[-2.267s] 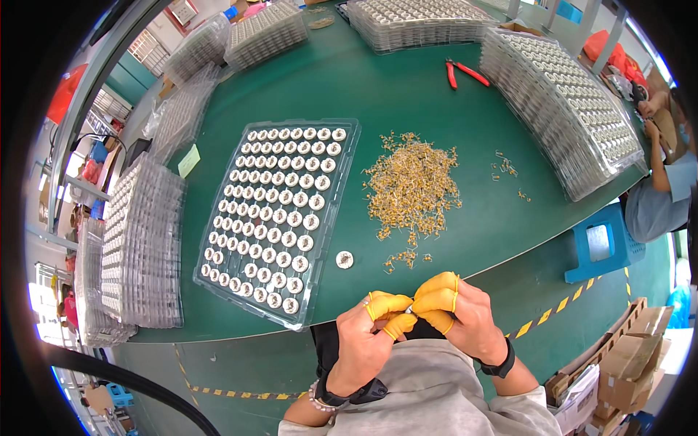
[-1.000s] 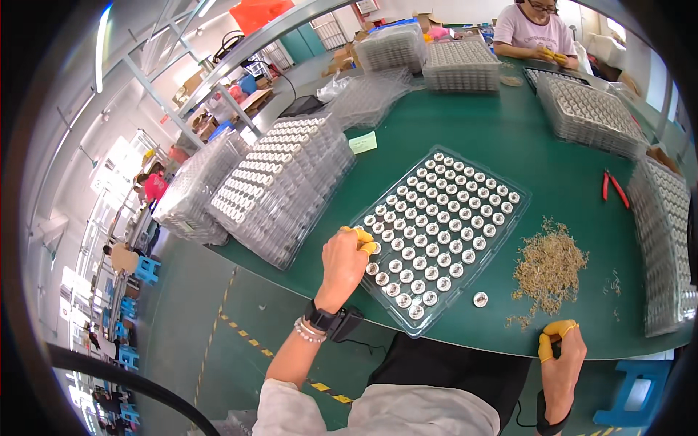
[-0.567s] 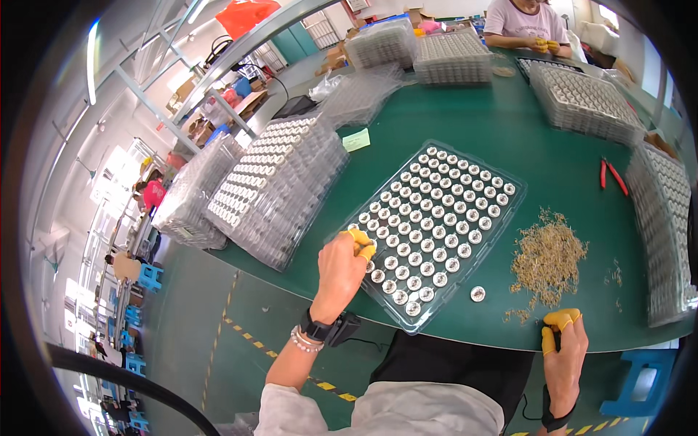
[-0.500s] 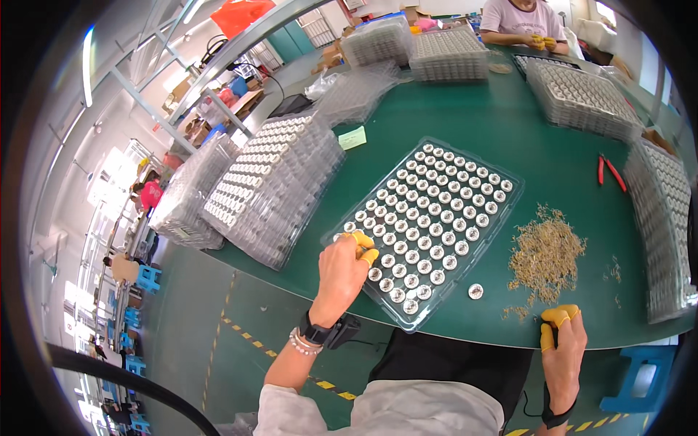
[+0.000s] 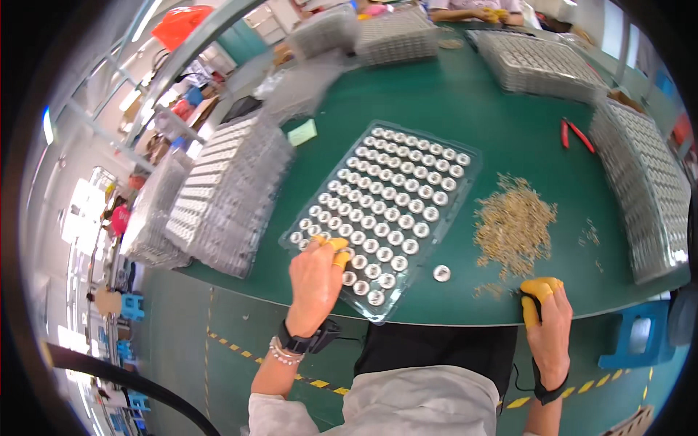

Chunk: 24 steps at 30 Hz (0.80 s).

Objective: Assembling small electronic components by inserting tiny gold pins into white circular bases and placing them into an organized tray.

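Note:
A clear plastic tray (image 5: 429, 251) holds rows of round silver discs with dark centres. Over its near left part is my left hand (image 5: 316, 280), with yellow cots on its bent fingertips, closed together at the discs; whatever they pinch is hidden beneath them. My right hand (image 5: 550, 323) rests by the table's near edge, also in yellow finger cots. Its fingers are curled around something dark that I cannot make out. One loose disc (image 5: 441, 273) lies between the tray and a pile of small brass-coloured parts (image 5: 515, 227).
Stacks of filled clear trays stand left (image 5: 233, 196), right (image 5: 643, 189) and at the back (image 5: 538, 62) of the green table (image 5: 407, 102). Red-handled pliers (image 5: 578, 136) lie at the right. A pale green note (image 5: 302, 132) sits beyond the tray. Another person (image 5: 476, 9) works across the table.
The whole view has shifted, so the table's things appear further left and higher. My left fingers have moved slightly nearer to me along the tray. My right hand stays near the table edge.

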Motion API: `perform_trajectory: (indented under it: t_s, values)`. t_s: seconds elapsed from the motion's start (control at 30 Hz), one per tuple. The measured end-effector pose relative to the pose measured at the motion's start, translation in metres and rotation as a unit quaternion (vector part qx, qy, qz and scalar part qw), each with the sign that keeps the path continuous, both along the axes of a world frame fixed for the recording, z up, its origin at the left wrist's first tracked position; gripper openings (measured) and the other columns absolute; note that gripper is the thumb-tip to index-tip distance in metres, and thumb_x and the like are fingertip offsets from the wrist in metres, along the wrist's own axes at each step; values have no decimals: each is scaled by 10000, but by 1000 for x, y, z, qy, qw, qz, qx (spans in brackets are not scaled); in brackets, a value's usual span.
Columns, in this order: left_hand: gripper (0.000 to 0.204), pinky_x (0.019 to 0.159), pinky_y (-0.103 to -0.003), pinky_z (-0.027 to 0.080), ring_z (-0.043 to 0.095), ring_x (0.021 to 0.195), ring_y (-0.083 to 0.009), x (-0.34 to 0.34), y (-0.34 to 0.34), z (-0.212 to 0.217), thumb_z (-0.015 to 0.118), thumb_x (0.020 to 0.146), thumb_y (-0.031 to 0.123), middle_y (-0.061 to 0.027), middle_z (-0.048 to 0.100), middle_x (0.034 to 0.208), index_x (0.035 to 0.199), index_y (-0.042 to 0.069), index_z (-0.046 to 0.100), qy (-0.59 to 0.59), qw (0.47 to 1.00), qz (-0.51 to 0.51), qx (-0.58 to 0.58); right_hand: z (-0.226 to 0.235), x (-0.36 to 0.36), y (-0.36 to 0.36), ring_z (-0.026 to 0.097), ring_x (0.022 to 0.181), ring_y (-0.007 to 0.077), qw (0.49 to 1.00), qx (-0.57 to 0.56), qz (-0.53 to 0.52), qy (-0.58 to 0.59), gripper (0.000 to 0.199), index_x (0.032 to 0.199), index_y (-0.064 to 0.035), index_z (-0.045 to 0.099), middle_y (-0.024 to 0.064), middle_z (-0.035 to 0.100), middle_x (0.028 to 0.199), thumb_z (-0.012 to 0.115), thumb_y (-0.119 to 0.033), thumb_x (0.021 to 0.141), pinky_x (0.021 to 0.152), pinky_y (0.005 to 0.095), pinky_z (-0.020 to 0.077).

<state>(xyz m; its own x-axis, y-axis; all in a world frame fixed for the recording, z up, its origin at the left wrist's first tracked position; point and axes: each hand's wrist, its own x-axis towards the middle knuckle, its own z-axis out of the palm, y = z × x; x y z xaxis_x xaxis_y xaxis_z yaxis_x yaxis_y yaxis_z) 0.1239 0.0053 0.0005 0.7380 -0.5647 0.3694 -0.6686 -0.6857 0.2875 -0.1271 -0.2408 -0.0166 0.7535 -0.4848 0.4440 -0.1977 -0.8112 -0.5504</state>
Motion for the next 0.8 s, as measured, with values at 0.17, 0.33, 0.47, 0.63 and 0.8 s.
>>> perform_trajectory:
  t_s: [0.17,0.33,0.47,0.63,0.8]
  values:
    - [161,670,-381,507,658,755,-351,7,10,4,700,752,18,-192,668,839,908,-16,685,-7,1000,-4,-9,-7,2,-5,555,798,352,998,18,-15,-52,215,938,-24,641,150,592,864,710,20,739,718,420,463]
    - [145,618,-323,512,672,736,-220,-4,12,12,675,814,-38,-132,668,856,950,-19,629,131,982,65,-121,-17,4,-5,535,777,322,999,-17,-17,-31,204,921,-35,657,114,569,847,738,-32,733,698,415,460]
    - [197,521,-241,490,658,754,-155,-38,-14,20,603,865,-87,-91,639,893,1048,-22,565,340,891,-10,-300,-18,6,-6,521,761,299,996,-80,-23,-8,204,903,-58,656,101,538,828,733,-53,715,680,400,447]
    - [181,499,-250,518,676,739,-198,-87,-44,11,573,894,-67,-123,619,902,1074,-45,570,439,823,-82,-352,-13,6,-6,531,737,295,992,-123,-26,4,108,786,-73,568,104,513,771,662,-84,733,672,406,434]
    - [115,485,-255,532,657,712,-187,-118,-63,-3,556,907,-15,-109,613,902,1014,-42,590,462,811,-128,-337,-18,15,-1,557,731,337,999,-36,33,0,177,848,-30,520,140,532,771,671,-58,759,652,420,446]
